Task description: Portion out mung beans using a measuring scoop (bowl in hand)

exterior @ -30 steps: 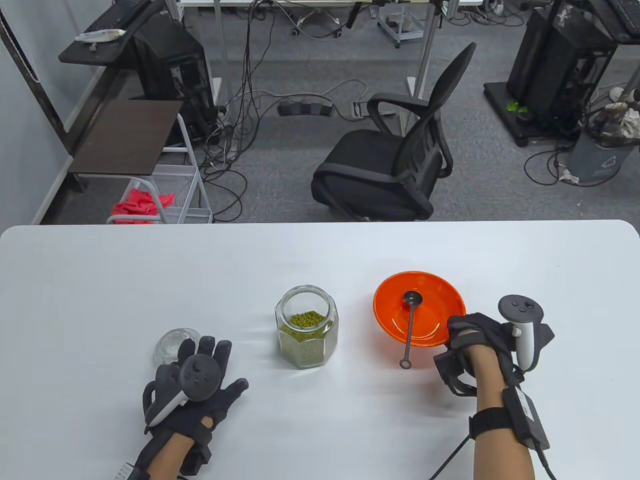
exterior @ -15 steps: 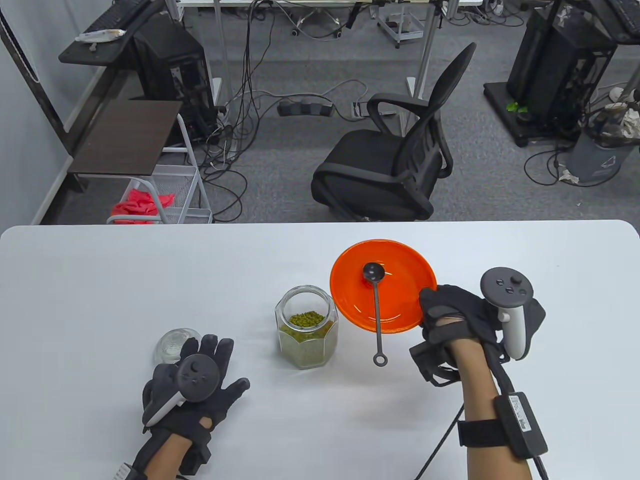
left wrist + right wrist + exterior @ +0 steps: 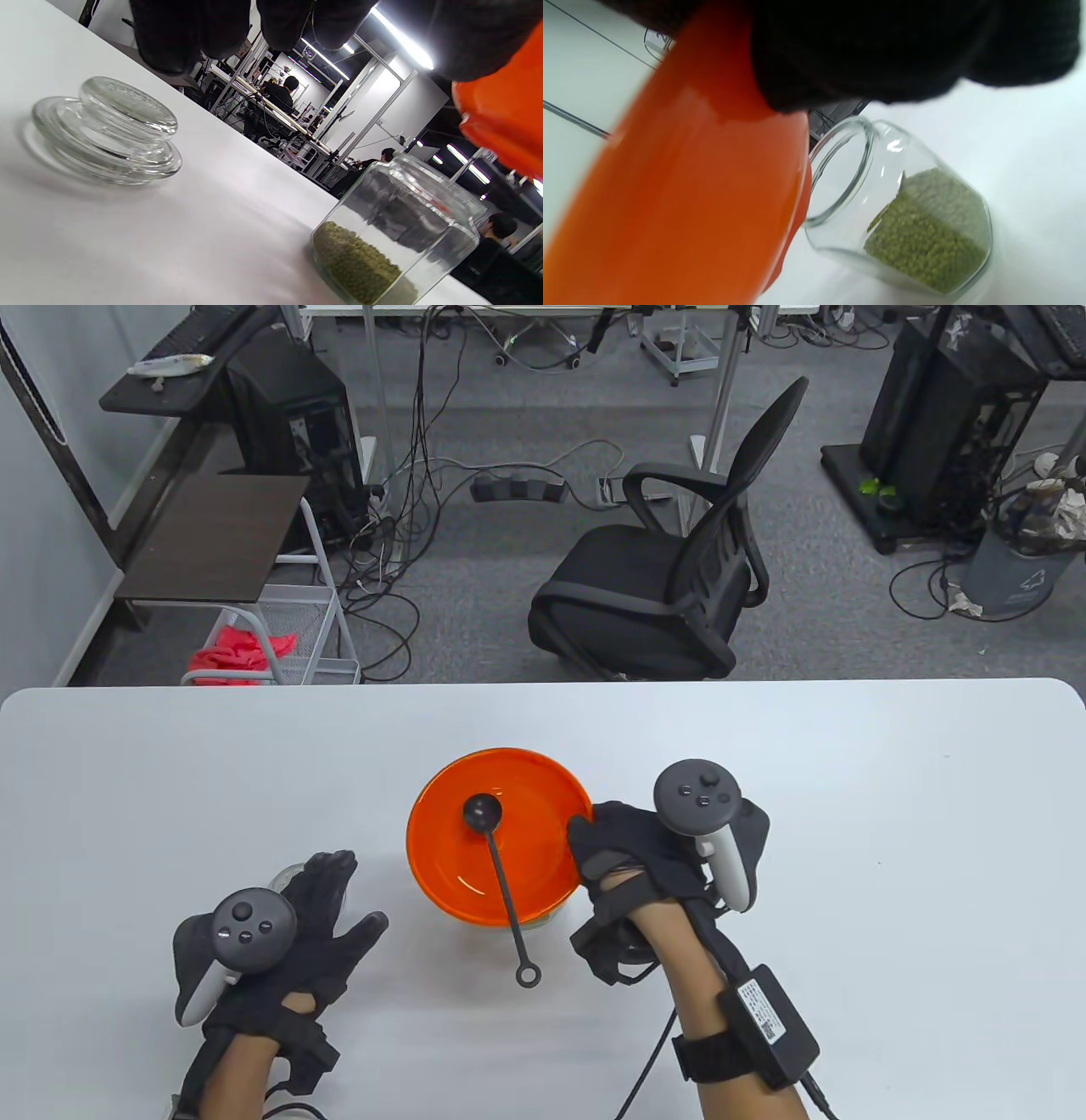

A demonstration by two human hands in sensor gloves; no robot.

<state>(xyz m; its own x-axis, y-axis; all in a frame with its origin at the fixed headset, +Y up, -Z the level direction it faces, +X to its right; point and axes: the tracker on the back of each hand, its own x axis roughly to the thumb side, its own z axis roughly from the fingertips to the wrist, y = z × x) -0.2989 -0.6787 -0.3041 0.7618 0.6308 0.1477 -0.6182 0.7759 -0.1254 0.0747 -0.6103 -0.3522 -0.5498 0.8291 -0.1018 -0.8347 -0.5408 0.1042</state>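
My right hand [image 3: 594,836] grips the right rim of the orange bowl [image 3: 450,848] and holds it in the air above the glass jar of mung beans [image 3: 916,220]. In the table view the bowl hides nearly all of the jar. The black measuring scoop [image 3: 505,882] lies in the bowl, its ringed handle sticking out over the near rim. My left hand [image 3: 356,891] is open and empty with fingers spread, just left of the bowl. The jar [image 3: 394,237] stands open, with the bowl's underside [image 3: 505,114] above it.
The jar's glass lid [image 3: 110,127] lies on the white table [image 3: 848,814], under my left hand's fingers. A black office chair [image 3: 662,585] stands beyond the far table edge.
My right hand has carried the bowl with the scoop leftward, from right of the jar to above it. My left hand has lifted and turned towards the bowl.
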